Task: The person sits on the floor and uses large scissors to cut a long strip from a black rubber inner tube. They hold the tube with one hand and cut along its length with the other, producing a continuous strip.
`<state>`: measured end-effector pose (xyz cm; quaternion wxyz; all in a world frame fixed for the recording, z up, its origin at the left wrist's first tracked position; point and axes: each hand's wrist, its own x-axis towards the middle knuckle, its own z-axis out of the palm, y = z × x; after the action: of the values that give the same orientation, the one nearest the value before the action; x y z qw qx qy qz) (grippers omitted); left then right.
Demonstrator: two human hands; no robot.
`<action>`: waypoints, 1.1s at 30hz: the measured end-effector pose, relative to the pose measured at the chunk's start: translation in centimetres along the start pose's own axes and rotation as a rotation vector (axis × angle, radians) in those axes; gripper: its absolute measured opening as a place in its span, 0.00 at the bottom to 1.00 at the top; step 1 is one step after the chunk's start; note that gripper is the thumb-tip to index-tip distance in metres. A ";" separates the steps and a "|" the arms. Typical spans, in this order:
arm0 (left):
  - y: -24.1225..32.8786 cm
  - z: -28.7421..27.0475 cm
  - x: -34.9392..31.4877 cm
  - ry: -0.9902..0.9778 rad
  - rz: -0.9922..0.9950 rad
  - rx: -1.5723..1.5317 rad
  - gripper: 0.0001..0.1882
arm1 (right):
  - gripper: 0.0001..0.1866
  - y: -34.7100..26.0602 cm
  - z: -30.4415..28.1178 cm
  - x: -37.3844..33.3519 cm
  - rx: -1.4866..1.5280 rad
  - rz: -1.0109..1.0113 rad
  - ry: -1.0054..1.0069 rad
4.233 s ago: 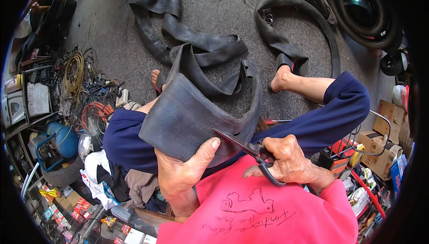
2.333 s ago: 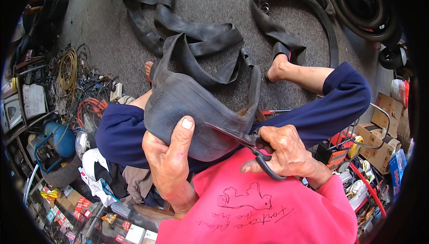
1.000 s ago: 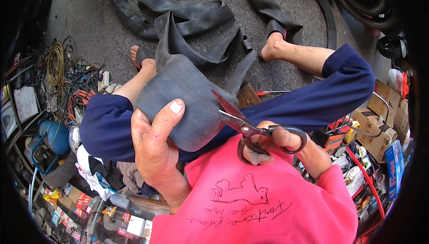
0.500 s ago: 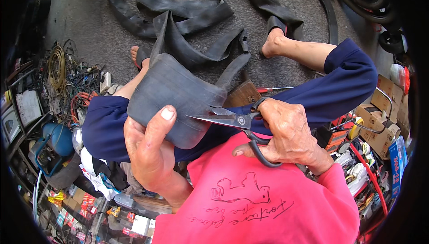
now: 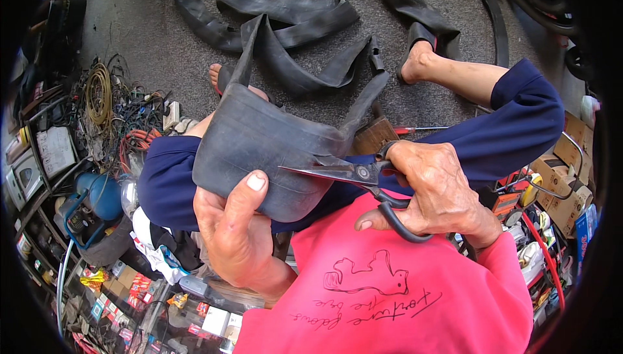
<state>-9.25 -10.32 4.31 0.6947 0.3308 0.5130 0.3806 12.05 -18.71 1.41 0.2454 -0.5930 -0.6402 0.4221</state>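
My left hand [image 5: 239, 240] grips the lower edge of a wide black rubber inner tube [image 5: 259, 136], its thumb lying on the surface facing me. My right hand [image 5: 436, 192] holds scissors [image 5: 363, 172] with black handles, fingers through the loops and thumb low beside the lower one. The blades are parted at the right part of the rubber, the lower one lying across its face toward the left thumb. A slit or cut edge shows by the blades, though how deep it runs I cannot tell. The piece continues into long strips reaching the floor.
Long black rubber strips [image 5: 285, 20] lie on the grey floor ahead, near my sandalled feet. Tangled cables [image 5: 133, 104] and a blue compressor-like tank [image 5: 100, 195] are at left. Small boxes [image 5: 217, 321] lie lower left. Cardboard boxes [image 5: 555, 185] and a red bar [image 5: 542, 250] stand right.
The whole view has shifted, so the scene sits further right. The rubber is tilted slightly differently. Both hands keep their grips, and the scissor blades remain parted at the rubber.
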 end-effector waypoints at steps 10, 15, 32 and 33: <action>-0.9 -0.2 0.0 0.023 0.036 -0.070 0.32 | 0.40 0.0 0.6 -0.3 0.073 0.151 -0.154; -0.7 0.1 0.4 0.010 0.035 -0.107 0.31 | 0.40 -0.3 0.6 -0.2 0.162 0.187 -0.208; -1.0 -1.4 -0.4 0.005 0.011 -0.032 0.29 | 0.37 -0.3 1.5 -0.6 0.272 0.168 -0.165; -1.0 -1.4 -0.3 0.000 0.006 -0.024 0.29 | 0.36 -0.3 1.8 -0.7 0.280 0.148 -0.134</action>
<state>-10.44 -10.95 3.21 0.6973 0.3239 0.5075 0.3889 10.59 -19.81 0.83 0.2504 -0.5693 -0.5446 0.5627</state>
